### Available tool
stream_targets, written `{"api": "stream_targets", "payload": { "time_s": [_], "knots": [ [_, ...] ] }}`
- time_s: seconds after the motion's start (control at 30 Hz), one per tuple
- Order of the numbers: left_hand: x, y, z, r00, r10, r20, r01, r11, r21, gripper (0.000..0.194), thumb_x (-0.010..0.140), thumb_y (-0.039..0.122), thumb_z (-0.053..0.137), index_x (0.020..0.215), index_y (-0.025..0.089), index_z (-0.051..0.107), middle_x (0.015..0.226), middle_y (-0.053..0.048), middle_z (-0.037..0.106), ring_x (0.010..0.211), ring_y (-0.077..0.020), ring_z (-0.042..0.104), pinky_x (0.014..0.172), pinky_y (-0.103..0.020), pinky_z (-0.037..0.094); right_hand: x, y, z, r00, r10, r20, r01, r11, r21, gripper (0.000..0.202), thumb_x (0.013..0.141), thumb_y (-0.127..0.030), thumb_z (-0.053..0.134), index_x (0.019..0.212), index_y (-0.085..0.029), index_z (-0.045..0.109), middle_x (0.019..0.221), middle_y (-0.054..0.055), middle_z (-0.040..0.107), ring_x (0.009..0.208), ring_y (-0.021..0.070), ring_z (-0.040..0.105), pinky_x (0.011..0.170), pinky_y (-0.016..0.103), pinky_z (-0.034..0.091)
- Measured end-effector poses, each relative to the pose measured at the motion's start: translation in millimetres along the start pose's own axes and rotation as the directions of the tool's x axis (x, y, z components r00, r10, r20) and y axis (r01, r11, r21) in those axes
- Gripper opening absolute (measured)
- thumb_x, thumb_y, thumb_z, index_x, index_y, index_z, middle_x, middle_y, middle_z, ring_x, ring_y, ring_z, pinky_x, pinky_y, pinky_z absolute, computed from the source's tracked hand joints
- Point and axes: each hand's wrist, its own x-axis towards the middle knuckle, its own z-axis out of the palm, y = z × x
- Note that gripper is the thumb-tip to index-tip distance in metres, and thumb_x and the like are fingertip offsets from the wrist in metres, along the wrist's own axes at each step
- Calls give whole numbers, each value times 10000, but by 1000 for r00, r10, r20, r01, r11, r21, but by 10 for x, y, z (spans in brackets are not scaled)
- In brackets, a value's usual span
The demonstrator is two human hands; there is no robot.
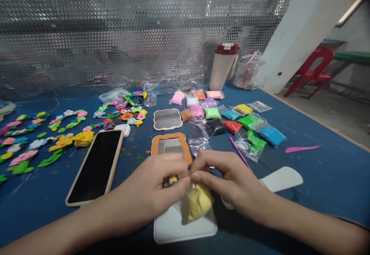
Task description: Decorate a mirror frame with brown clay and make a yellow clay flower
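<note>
Both my hands meet over a clear plastic bag of pale yellow modelling clay (199, 201). My left hand (157, 185) pinches the top edge of the bag, and a small yellow bit shows beside its fingers. My right hand (231, 187) pinches the same edge from the other side, fingertips almost touching the left ones. The bag hangs over a white flat board (185, 230). Just beyond my fingers lies a mirror with a wavy orange clay frame (187, 147), partly hidden by my left hand.
A phone (96, 170) lies left, near several clay flowers (62, 142). Bagged clay in many colours (212, 113) spreads at the back right, before a tumbler (222, 68). A white-framed mirror (167, 119), a pink tool (302, 149) and a white handle-like piece (283, 178) lie around.
</note>
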Motion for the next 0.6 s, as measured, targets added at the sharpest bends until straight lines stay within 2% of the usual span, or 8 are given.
{"api": "stream_targets", "payload": {
  "time_s": [0.17, 0.2, 0.27, 0.33, 0.4, 0.47, 0.57, 0.6],
  "knots": [
    [-101, -16, -49, 984, -179, 20, 180, 974, -140, 208, 891, 416, 437, 985, 247, 515, 780, 41, 534, 666, -117, 484, 596, -207, 367, 115, 57, -457, 992, 115, 43, -101, 964, -245, 208, 883, -348, 504, 756, -202, 581, 671, -16, 578, 598, 117, 525, 511, 230, 382],
    [-119, -29, -55, 980, -198, 12, 197, 968, -156, 218, 904, 415, 407, 999, 247, 509, 795, 36, 543, 676, -119, 494, 611, -211, 376, 144, 130, -586, 993, 118, 5, -109, 932, -345, 237, 880, -377, 497, 743, -202, 579, 630, -15, 558, 547, 117, 506, 472, 234, 363],
    [-135, -49, -52, 977, -211, 32, 213, 960, -184, 271, 931, 396, 327, 878, 215, 522, 728, 28, 549, 650, -120, 508, 623, -222, 387, 196, 299, -809, 990, 82, -115, -135, 786, -604, 259, 875, -391, 488, 736, -208, 607, 625, 1, 563, 529, 133, 505, 471, 257, 364],
    [-122, -57, -31, 968, -237, 83, 250, 943, -219, 335, 930, 402, 304, 754, 196, 501, 575, 45, 499, 527, -113, 477, 552, -226, 377, 227, 421, -926, 975, 23, -222, -167, 734, -658, 192, 830, -381, 554, 835, -201, 622, 790, 63, 597, 705, 205, 553, 583, 323, 412],
    [-94, -61, -5, 958, -274, 80, 285, 926, -246, 344, 909, 418, 347, 686, 191, 480, 491, 68, 433, 426, -95, 395, 464, -216, 324, 229, 427, -898, 953, -58, -296, -173, 700, -693, 210, 818, -361, 572, 943, -195, 601, 962, 117, 570, 894, 266, 530, 704, 385, 412],
    [-71, -70, 11, 962, -273, 10, 267, 930, -253, 358, 886, 418, 403, 624, 184, 468, 481, 75, 396, 410, -79, 329, 428, -205, 266, 195, 314, -740, 949, -146, -278, -107, 681, -724, 200, 843, -371, 549, 924, -192, 582, 969, 110, 576, 893, 253, 532, 731, 382, 409],
    [-67, -94, 2, 970, -225, -91, 199, 952, -234, 385, 880, 424, 424, 596, 174, 492, 493, 72, 362, 446, -78, 310, 433, -201, 230, 83, 82, -381, 997, -70, -44, 24, 758, -652, 233, 913, -363, 430, 819, -191, 557, 773, 52, 587, 699, 181, 538, 627, 316, 422],
    [-72, -100, -8, 968, -222, -114, 192, 955, -228, 375, 880, 428, 424, 619, 176, 519, 499, 71, 367, 448, -79, 316, 433, -201, 229, 33, 28, -260, 994, -68, 81, 104, 763, -638, 239, 883, -408, 479, 871, -183, 560, 833, 66, 587, 748, 192, 541, 646, 320, 435]
  ]
}}
